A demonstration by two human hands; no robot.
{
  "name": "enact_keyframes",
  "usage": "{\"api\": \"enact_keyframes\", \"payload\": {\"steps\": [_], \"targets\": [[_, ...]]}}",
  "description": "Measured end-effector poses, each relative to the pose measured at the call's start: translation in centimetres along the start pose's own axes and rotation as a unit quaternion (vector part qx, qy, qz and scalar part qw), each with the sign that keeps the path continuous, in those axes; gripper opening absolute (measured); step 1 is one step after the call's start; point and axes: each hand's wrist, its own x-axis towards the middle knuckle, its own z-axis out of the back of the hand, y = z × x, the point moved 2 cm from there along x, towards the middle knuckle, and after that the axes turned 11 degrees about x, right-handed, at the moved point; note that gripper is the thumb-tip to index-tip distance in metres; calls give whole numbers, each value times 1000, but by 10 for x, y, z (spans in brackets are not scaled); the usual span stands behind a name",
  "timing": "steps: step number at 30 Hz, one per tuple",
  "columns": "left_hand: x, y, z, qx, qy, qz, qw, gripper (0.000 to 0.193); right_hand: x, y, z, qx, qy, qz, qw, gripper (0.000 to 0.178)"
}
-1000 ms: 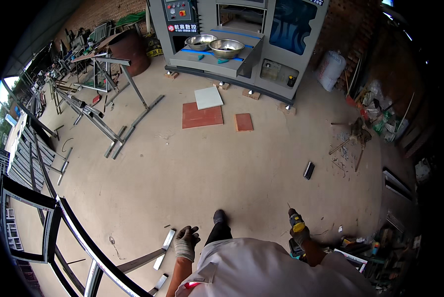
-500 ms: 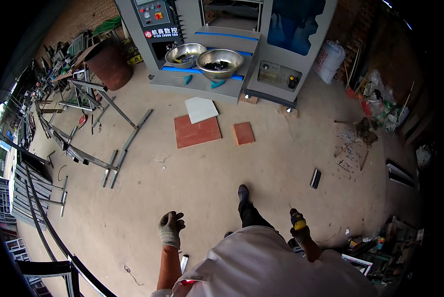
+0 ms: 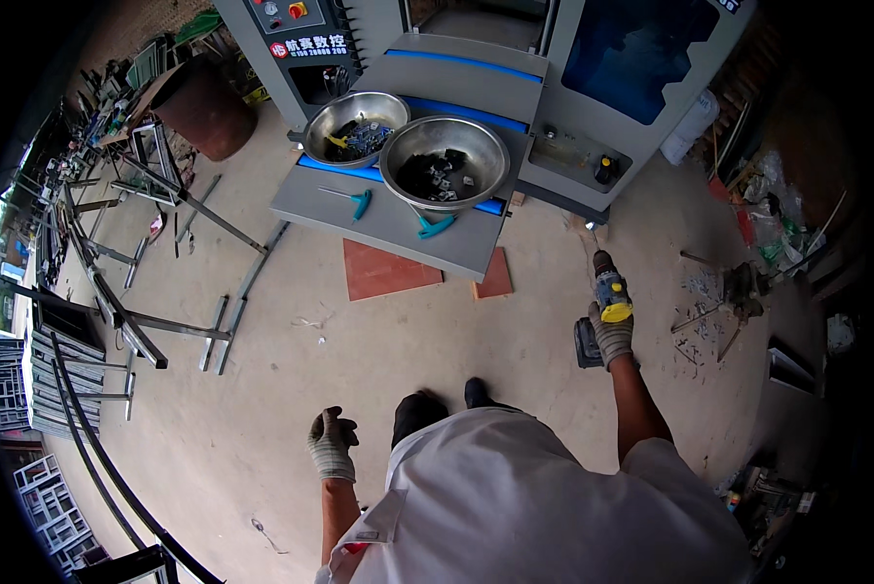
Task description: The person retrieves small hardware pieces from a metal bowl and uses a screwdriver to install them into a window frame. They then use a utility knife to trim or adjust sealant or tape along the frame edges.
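Note:
My right hand (image 3: 614, 339), in a grey knit glove, grips a yellow and dark cordless drill (image 3: 613, 296), its bit pointing forward. My left hand (image 3: 333, 446), gloved the same way, hangs over the floor with fingers loosely bent and nothing in it. Ahead, on the ledge (image 3: 305, 209) of a grey machine, stand two metal bowls. Small blue-grey parts and something yellow lie in the left bowl (image 3: 378, 103); the right bowl (image 3: 478, 146) has black and silvery pieces. In front of them rest two teal-handled tools (image 3: 361, 205), probably T-handle hex keys.
Red-brown boards (image 3: 383, 270) lie under the ledge's front edge. Metal frame stands (image 3: 203, 331) and a rusty drum (image 3: 203, 109) are on the left. Towards the right are a small stand (image 3: 743, 290) among scattered scraps, a metal profile piece (image 3: 790, 370) and plastic bags (image 3: 778, 200).
I have come nearer the machine, and the bowls appear larger. My right hand has swung forward and up with the drill. My left hand stays low, its fingers slightly more bent.

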Motion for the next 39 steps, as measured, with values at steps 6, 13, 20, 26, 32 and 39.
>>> {"api": "enact_keyframes", "payload": {"steps": [6, 13, 20, 26, 32, 39], "targets": [[73, -92, -45, 45, 22, -47, 998, 32, 143, 157, -8, 60, -102, 148, 982, 69], [174, -174, -76, 93, 64, -123, 986, 31, 243, 246, -43, 111, -143, 140, 973, 78], [221, -272, -91, 189, 95, -198, 957, 32, 266, 340, -88, 307, -64, 142, 939, 62], [234, -315, -130, 189, 105, -233, 948, 30, 309, 332, -135, 215, -5, 100, 972, 50], [236, -363, -178, 213, 137, -281, 926, 28, 316, 336, -169, 454, 55, 112, 882, 51], [261, -399, -247, 222, 190, -333, 897, 26, 309, 337, -176, 425, 24, 117, 897, 44]]}}
